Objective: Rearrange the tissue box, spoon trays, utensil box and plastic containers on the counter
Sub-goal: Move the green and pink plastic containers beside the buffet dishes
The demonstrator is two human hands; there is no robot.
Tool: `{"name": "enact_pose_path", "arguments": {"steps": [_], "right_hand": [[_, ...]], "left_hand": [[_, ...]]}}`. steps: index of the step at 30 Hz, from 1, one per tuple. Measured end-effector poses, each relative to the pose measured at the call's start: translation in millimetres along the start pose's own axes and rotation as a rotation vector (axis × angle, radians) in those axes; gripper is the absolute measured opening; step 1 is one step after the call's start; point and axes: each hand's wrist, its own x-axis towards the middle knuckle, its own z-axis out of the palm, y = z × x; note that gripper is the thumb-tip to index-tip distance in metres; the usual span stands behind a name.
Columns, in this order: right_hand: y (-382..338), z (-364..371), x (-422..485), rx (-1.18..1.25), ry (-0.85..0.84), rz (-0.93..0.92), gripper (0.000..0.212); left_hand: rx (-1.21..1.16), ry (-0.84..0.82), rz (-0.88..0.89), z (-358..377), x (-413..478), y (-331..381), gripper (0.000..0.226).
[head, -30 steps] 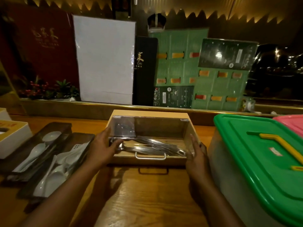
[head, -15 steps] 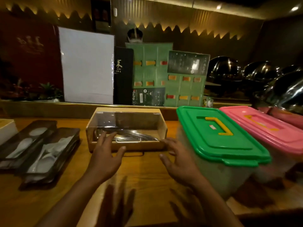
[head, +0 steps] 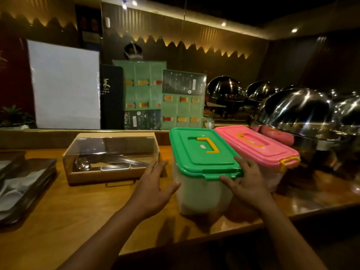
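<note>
A translucent plastic container with a green lid [head: 200, 151] and yellow handle stands on the wooden counter [head: 87, 211]. Beside it on the right is a matching container with a pink lid [head: 259, 147]. My left hand [head: 155, 184] is open at the green container's left side, fingers spread, just short of its wall. My right hand [head: 245, 178] lies open on the front right corner of the green lid. The wooden utensil box [head: 111, 158] with a clear cover and metal utensils inside sits to the left. A dark spoon tray [head: 21, 188] with white spoons lies at far left.
Steel chafing-dish domes [head: 296, 112] crowd the right end of the counter behind the pink container. Menu boards [head: 161, 100] and a white panel [head: 66, 84] lean on the ledge behind. The counter's front edge runs close below my forearms.
Both hands have left the utensil box and moved right to the green-lidded container. The view has swung right, so the tissue box and one spoon tray have gone out of frame.
</note>
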Motion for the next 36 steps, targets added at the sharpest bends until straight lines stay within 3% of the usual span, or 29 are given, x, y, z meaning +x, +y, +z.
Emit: {"name": "enact_pose_path", "arguments": {"steps": [4,7,15,23,26,30,34,36], "right_hand": [[22.1,-0.4,19.0,0.051,-0.160,0.007,0.097],[34.1,2.1,32.4,0.122,-0.160,-0.040,0.101],[49.1,18.5,72.7,0.113,-0.179,-0.145,0.111],[40.4,43.1,100.8,0.073,-0.204,-0.178,0.106],[38.2,45.3,106.0,0.047,-0.232,-0.210,0.103],[44.2,39.4,109.6,-0.032,-0.277,-0.308,0.090],[69.3,12.6,127.5,0.037,-0.442,-0.415,0.083],[88.8,-10.1,137.9,0.123,-0.442,-0.454,0.080]], "left_hand": [[-0.008,-0.021,0.007,29.9,22.6,21.0,0.100],[-0.039,-0.003,-0.045,55.2,38.7,33.4,0.108],[-0.011,0.234,-0.161,103.0,77.2,52.0,0.117],[-0.077,0.305,-0.260,95.5,105.1,37.4,0.108],[-0.112,0.305,-0.284,95.6,109.8,39.6,0.087],[-0.113,0.295,-0.323,97.0,115.5,42.6,0.081],[-0.090,0.247,-0.423,90.9,121.2,44.9,0.092],[-0.025,0.237,-0.483,89.4,123.0,53.7,0.101]]}}
